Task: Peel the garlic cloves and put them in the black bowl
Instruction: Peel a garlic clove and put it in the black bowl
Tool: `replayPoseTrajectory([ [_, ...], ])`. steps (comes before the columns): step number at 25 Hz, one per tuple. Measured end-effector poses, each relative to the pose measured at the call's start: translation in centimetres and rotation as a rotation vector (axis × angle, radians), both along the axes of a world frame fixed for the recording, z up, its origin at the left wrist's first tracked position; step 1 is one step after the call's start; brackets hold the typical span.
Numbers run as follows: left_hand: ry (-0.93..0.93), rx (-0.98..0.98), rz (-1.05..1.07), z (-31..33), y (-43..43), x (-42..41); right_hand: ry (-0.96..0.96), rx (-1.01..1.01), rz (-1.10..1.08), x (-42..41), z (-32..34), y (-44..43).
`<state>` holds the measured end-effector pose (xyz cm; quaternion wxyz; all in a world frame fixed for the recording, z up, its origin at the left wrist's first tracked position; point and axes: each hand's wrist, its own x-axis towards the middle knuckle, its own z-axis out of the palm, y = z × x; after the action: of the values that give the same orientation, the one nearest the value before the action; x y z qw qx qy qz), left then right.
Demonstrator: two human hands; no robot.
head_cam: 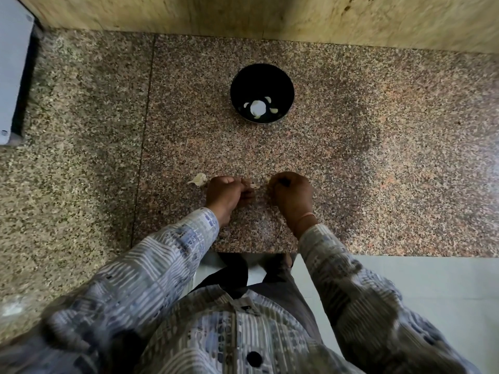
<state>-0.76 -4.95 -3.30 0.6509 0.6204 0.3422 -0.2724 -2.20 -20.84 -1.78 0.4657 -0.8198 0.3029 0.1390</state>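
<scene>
At the desk's front edge: left hand [228, 194] and right hand [293, 193] are close together, knuckles up, not touching.
Left hand: fingertips pinch one small pale garlic clove [254, 186].
Right hand: fingers curled tight, with a pale scrap [267, 179] at their tips; I cannot tell whether it is gripped.
Beside left hand: one papery garlic piece [198, 180] lies on the desk [391, 171].
Black bowl [286, 85]: one, well beyond the hands, holding at least three peeled cloves [274, 110].
Open room: bare granite to the right and between hands and bowl.
Edges: wall [243, 14] behind bowl, grey box [10, 76] far left.

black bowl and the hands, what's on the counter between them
Head view: only bare counter between the black bowl, the left hand and the right hand.
</scene>
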Motion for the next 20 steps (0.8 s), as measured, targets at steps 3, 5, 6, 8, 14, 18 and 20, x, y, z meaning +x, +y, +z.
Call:
replayPoseTrajectory([
  [3,-0.02,0.012,0.006,0.3,-0.2,-0.3,0.011,0.038,-0.013,2.8,0.5,-0.2],
  [5,-0.038,0.016,0.016,0.2,-0.3,-0.5,-0.009,-0.038,0.08,4.5,0.5,-0.1],
  [6,-0.046,0.021,0.013,0.3,-0.3,-0.6,-0.001,-0.053,0.083,5.0,0.3,-0.1],
  [8,-0.055,0.027,0.002,0.4,-0.3,-0.6,0.006,-0.026,0.032,5.0,0.3,-0.3],
  [14,-0.013,0.038,0.095,1.1,0.3,-1.7,-0.309,-0.376,0.46,-0.5,0.3,0.3],
  [18,-0.016,0.054,0.152,1.2,1.1,-3.4,-0.362,-0.495,0.916,-3.1,-2.3,2.1],
  [20,-0.012,0.055,0.174,1.1,1.0,-3.5,-0.402,-0.544,0.977,-4.0,-2.5,1.8],
])
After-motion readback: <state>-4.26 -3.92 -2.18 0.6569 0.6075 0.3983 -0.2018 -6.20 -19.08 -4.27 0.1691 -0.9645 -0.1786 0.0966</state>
